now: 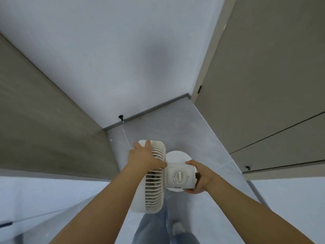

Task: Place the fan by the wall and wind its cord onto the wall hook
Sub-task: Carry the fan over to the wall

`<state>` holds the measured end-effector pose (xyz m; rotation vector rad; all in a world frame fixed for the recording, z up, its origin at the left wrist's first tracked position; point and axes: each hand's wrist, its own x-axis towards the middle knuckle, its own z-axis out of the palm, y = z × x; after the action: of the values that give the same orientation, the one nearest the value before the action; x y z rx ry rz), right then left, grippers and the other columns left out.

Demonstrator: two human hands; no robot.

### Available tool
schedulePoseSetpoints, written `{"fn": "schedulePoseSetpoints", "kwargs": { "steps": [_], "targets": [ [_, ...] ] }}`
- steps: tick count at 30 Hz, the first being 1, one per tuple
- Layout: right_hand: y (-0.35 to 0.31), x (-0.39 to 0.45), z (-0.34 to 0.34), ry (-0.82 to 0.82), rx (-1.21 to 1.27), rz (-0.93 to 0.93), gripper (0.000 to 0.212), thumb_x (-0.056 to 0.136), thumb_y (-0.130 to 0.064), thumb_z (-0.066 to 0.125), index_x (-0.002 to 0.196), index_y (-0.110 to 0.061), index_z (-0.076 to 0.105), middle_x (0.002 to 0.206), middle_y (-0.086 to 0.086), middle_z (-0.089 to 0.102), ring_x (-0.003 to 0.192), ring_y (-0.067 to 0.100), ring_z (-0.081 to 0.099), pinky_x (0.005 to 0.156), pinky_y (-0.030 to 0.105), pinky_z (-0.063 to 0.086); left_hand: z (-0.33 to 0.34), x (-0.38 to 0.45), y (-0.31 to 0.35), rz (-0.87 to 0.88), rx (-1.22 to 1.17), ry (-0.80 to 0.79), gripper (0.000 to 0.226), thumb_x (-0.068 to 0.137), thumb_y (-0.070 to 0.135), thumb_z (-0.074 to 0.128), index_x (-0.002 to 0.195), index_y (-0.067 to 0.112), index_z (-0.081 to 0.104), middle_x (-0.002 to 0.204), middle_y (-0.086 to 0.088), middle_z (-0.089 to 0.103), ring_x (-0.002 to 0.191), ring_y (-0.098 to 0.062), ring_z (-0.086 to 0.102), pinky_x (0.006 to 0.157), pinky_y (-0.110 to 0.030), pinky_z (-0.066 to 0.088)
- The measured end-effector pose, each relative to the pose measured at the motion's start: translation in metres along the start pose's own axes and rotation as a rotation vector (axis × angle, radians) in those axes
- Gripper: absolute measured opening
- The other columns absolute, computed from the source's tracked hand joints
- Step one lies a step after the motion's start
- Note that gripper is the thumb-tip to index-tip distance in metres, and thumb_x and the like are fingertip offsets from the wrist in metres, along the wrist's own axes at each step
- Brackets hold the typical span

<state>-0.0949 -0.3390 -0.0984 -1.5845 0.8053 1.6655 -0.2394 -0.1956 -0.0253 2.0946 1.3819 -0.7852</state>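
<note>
I hold a white table fan in the air above the grey tiled floor, well short of the white wall. My left hand grips the ribbed grille at its top edge. My right hand clasps the motor housing with the round dial from the right. The fan's round base shows behind the housing. A small dark hook or knob sits low on the wall just above the skirting. No cord is clearly visible; a thin pale line runs on the floor from the hook toward the fan.
A beige panel flanks the left side and a beige door with its frame stands on the right, forming a narrow corridor. A grey skirting runs along the wall. My jeans and a shoe show below the fan.
</note>
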Motion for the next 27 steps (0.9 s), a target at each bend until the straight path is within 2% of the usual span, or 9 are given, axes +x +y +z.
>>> {"fn": "schedulePoseSetpoints", "kwargs": {
  "steps": [5, 8, 11, 16, 20, 25, 27],
  "targets": [
    [0.05, -0.019, -0.035, -0.033, -0.001, -0.022, 0.057, 0.057, -0.032, 0.078, 0.111, -0.017, 0.064, 0.107, 0.011, 0.065, 0.09, 0.033, 0.06, 0.069, 0.041, 0.056, 0.018, -0.066, 0.019, -0.013, 0.055, 0.07, 0.104, 0.065, 0.068, 0.063, 0.148, 0.028, 0.014, 0.146, -0.015, 0.019, 0.129, -0.036, 0.037, 0.097, -0.04, 0.04],
    [0.071, -0.027, -0.049, -0.114, -0.06, -0.126, 0.046, 0.065, -0.041, 0.069, 0.104, -0.018, 0.062, 0.096, 0.011, 0.064, 0.091, 0.032, 0.058, 0.069, 0.038, 0.053, 0.028, -0.101, 0.022, -0.056, 0.068, 0.087, 0.107, 0.064, 0.07, 0.062, 0.149, 0.027, 0.013, 0.147, -0.018, 0.019, 0.129, -0.037, 0.04, 0.098, -0.038, 0.041],
    [0.093, -0.048, -0.056, -0.156, -0.127, -0.191, 0.046, 0.072, -0.047, 0.064, 0.11, -0.02, 0.063, 0.101, 0.011, 0.065, 0.096, 0.032, 0.058, 0.073, 0.04, 0.052, 0.036, -0.139, 0.017, -0.111, 0.048, 0.081, 0.108, 0.065, 0.071, 0.061, 0.15, 0.028, 0.01, 0.149, -0.019, 0.017, 0.13, -0.037, 0.039, 0.098, -0.038, 0.042],
    [0.127, -0.077, -0.057, -0.206, -0.102, -0.205, 0.037, 0.077, -0.042, 0.065, 0.104, -0.016, 0.061, 0.086, 0.012, 0.066, 0.08, 0.031, 0.06, 0.066, 0.041, 0.051, 0.05, -0.191, 0.001, -0.202, -0.016, 0.109, 0.112, 0.06, 0.076, 0.061, 0.15, 0.032, 0.011, 0.144, -0.014, 0.026, 0.13, -0.035, 0.04, 0.097, -0.038, 0.042],
    [0.156, -0.084, -0.055, -0.257, -0.097, -0.243, 0.031, 0.078, -0.041, 0.063, 0.096, -0.018, 0.059, 0.086, 0.01, 0.064, 0.082, 0.03, 0.059, 0.082, 0.043, 0.049, 0.064, -0.22, -0.014, -0.246, -0.1, 0.139, 0.112, 0.059, 0.073, 0.064, 0.149, 0.033, 0.01, 0.143, -0.014, 0.025, 0.131, -0.037, 0.036, 0.1, -0.041, 0.04],
    [0.18, -0.088, -0.054, -0.274, -0.207, -0.293, 0.027, 0.085, -0.043, 0.055, 0.094, -0.018, 0.057, 0.089, 0.01, 0.062, 0.083, 0.029, 0.056, 0.084, 0.044, 0.042, 0.082, -0.247, -0.031, -0.261, -0.178, 0.204, 0.106, 0.062, 0.066, 0.066, 0.148, 0.031, 0.015, 0.144, -0.014, 0.026, 0.132, -0.036, 0.033, 0.102, -0.041, 0.038],
    [0.189, -0.088, -0.053, -0.249, -0.243, -0.323, 0.027, 0.085, -0.043, 0.055, 0.093, -0.018, 0.057, 0.089, 0.01, 0.062, 0.082, 0.028, 0.056, 0.082, 0.043, 0.044, 0.094, -0.256, -0.036, -0.276, -0.203, 0.246, 0.105, 0.062, 0.066, 0.067, 0.147, 0.028, 0.018, 0.14, -0.016, 0.029, 0.13, -0.035, 0.034, 0.101, -0.041, 0.038]
  ]
}}
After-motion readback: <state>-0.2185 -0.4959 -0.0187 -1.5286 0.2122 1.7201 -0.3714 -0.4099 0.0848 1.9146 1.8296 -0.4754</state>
